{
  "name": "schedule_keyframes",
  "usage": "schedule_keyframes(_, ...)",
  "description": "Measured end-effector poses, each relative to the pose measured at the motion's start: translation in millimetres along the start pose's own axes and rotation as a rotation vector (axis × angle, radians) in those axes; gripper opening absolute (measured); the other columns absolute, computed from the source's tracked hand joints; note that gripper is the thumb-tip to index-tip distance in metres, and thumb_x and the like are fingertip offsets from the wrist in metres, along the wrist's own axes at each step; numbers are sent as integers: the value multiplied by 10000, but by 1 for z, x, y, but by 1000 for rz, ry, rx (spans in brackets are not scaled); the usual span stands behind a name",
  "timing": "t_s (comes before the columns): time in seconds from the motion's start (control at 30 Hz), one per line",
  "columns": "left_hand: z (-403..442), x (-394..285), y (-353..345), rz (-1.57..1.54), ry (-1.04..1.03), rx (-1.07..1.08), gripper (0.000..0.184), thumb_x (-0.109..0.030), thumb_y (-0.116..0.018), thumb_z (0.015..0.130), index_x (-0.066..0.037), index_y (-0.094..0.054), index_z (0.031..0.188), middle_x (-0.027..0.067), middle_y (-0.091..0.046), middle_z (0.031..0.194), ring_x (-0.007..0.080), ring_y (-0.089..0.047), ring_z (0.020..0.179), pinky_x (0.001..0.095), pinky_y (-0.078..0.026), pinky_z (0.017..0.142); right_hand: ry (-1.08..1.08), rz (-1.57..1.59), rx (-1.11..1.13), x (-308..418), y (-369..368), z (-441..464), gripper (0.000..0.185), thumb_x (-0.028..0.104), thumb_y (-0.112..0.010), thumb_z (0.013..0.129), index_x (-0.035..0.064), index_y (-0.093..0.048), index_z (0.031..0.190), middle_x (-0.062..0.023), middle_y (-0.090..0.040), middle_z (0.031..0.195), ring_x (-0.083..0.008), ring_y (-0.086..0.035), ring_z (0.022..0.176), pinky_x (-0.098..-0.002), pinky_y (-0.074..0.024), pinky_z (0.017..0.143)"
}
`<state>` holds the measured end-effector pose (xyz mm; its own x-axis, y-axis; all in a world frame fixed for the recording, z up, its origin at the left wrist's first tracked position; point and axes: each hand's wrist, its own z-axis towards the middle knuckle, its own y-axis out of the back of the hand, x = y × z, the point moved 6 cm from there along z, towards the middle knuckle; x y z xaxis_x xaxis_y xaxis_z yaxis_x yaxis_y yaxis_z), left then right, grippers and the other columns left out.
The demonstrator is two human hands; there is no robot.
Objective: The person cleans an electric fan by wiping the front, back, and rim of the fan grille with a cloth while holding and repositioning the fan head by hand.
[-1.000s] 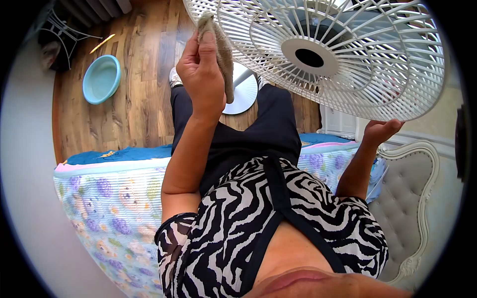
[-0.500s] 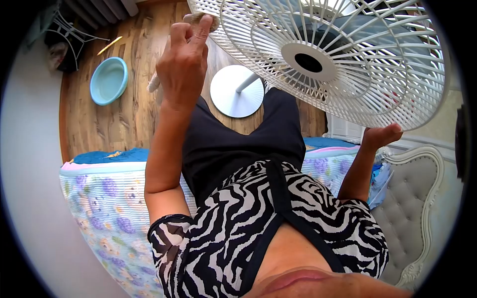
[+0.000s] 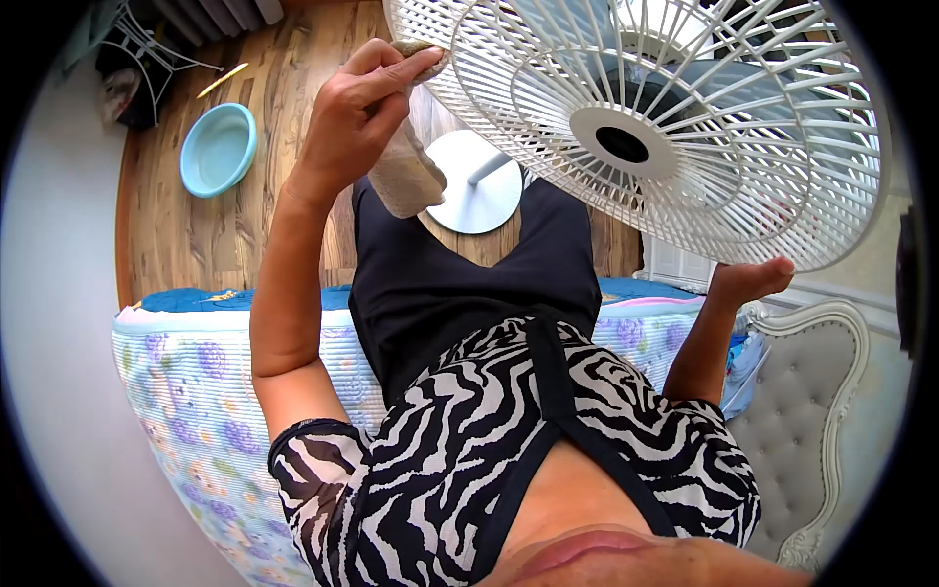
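My left hand (image 3: 357,117) pinches a beige-grey cloth (image 3: 409,176) at the left rim of a white fan's round grille (image 3: 626,147). The cloth's top is under my fingertips by the rim, and its loose part hangs below my hand. My right hand (image 3: 748,282) holds the lower right rim of the grille; its thumb shows, while the other fingers are largely hidden. The fan is tilted above my lap, and its pole rises from a round white base (image 3: 476,201) on the floor between my legs.
A light blue basin (image 3: 218,152) stands on the wooden floor at left, with a yellow stick (image 3: 222,80) near it. A white metal rack (image 3: 156,54) is at the far left. I sit on a bed with a flowered cover (image 3: 215,391); a tufted headboard (image 3: 792,421) is at right.
My left hand has turned at the wrist, and the cloth's loose end has swung from the left of my hand to its right. The grille sits slightly further right and lower in view.
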<state>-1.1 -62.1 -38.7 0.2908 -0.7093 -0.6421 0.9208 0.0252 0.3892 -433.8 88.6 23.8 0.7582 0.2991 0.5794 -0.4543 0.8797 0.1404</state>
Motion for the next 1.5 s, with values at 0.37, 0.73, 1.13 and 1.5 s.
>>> schedule_keyframes(0.37, -26, -11, -22, -89, 145, -231, 451, 77, -511, 757, -38, -637, 1176, 57, -516, 788, 121, -486, 620, 248, -419, 561, 35, -54, -9, -1, 2, 0, 846, 670, -351, 900, -149, -516, 1035, -191, -599, 954, -208, -624, 793, -334, -555, 662)
schedule_keyframes(0.73, -36, -15, -22, -253, 253, -197, 441, 34, -498, 778, -26, -618, 1199, 27, -502, 803, 79, -451, 635, 216, -378, 552, 28, -98, -3, -12, 9, 1, 856, 663, -313, 907, -155, -519, 1056, -218, -595, 1002, -230, -642, 829, -353, -581, 687)
schedule_keyframes(1.13, -64, -43, -42, -366, 233, -144, 492, 80, -485, 746, -50, -629, 1197, 22, -451, 744, 89, -403, 604, 219, -347, 531, 80, -127, 43, 14, -7, 0, 886, 676, -282, 907, -155, -500, 1124, -216, -596, 1033, -233, -638, 890, -352, -575, 728)
schedule_keyframes(1.5, -79, -20, -25, -444, 392, -473, 359, -15, -525, 840, -22, -628, 1185, -34, -430, 745, 24, -345, 581, 188, -268, 502, 89, -141, 152, 23, -14, 1, 824, 621, -237, 935, -121, -511, 1167, -218, -593, 1108, -281, -626, 985, -423, -557, 835)
